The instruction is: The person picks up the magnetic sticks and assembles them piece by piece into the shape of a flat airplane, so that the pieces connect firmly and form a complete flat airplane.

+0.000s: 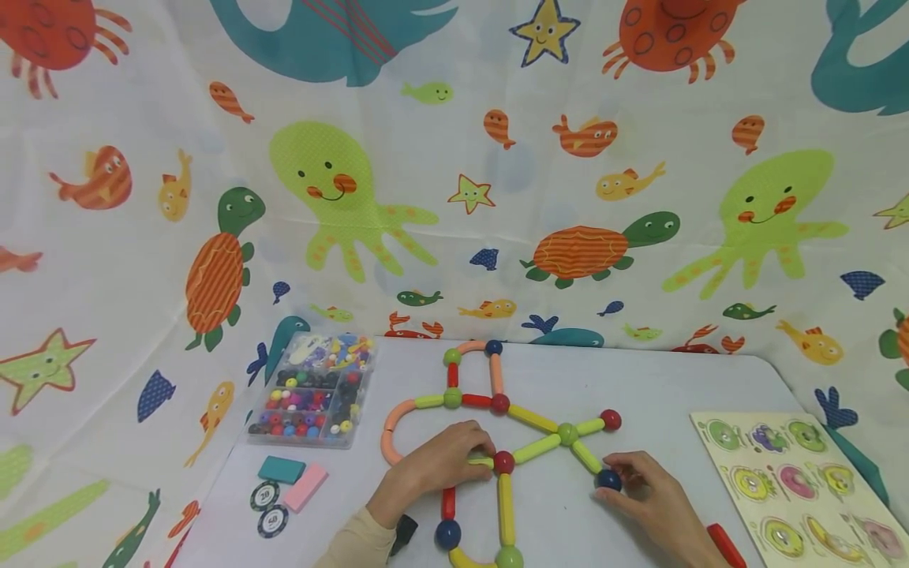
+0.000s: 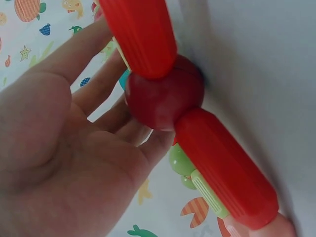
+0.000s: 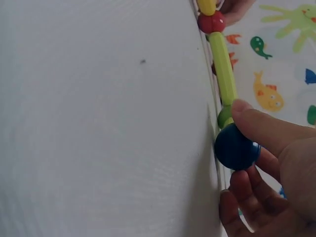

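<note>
A figure of coloured building sticks and balls lies on the white table. My left hand [image 1: 447, 457] holds a light green stick [image 1: 480, 461] beside a red ball [image 1: 503, 462]. In the left wrist view a dark red ball [image 2: 165, 94] sits against those fingers, joining two red sticks [image 2: 227, 168]; from the head it is hidden under the hand. My right hand [image 1: 642, 493] pinches a dark blue ball [image 1: 608, 480] between thumb and fingers. That ball meets the end of a light green stick [image 1: 586, 456] running from a green ball [image 1: 567, 434].
A compartment box of beads [image 1: 308, 390] stands at the back left. Teal [image 1: 282, 470] and pink blocks [image 1: 306, 487] lie near two round chips [image 1: 273, 521]. At right are a picture board [image 1: 798, 485] and a loose red stick [image 1: 726, 545]. A printed curtain [image 1: 440, 158] hangs behind.
</note>
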Action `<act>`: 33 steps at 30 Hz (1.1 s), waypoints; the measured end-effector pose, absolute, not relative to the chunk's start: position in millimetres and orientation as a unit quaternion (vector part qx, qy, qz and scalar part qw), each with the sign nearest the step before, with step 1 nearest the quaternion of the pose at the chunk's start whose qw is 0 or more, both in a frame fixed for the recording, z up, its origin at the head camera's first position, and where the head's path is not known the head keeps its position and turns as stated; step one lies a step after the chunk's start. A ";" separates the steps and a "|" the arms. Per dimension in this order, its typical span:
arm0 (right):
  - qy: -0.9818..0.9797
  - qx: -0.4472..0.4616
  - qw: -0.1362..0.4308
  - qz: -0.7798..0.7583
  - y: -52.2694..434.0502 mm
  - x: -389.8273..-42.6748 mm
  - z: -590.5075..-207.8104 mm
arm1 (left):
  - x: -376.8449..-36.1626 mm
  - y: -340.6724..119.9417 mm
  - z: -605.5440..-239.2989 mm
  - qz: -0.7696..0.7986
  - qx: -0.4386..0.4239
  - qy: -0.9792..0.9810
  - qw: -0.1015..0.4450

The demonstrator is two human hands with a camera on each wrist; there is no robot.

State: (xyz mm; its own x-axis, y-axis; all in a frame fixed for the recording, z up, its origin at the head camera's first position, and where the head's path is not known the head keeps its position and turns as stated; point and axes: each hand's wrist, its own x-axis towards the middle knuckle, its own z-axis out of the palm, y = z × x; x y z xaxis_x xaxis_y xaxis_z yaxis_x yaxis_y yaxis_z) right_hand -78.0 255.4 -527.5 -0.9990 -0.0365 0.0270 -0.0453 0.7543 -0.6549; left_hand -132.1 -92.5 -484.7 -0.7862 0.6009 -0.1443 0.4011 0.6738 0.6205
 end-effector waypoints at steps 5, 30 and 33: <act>-0.937 0.018 -0.001 0.350 253.2 -77.9 -526.5 | -134.0 -82.9 -477.3 0.293 0.277 0.902 0.154; -0.932 -0.031 -0.070 0.354 254.0 -78.2 -525.4 | -148.1 55.0 -470.9 0.016 0.478 0.878 0.023; -0.930 -0.033 -0.070 0.358 254.5 -78.3 -524.8 | -147.2 60.5 -475.0 -0.020 0.478 0.878 -0.003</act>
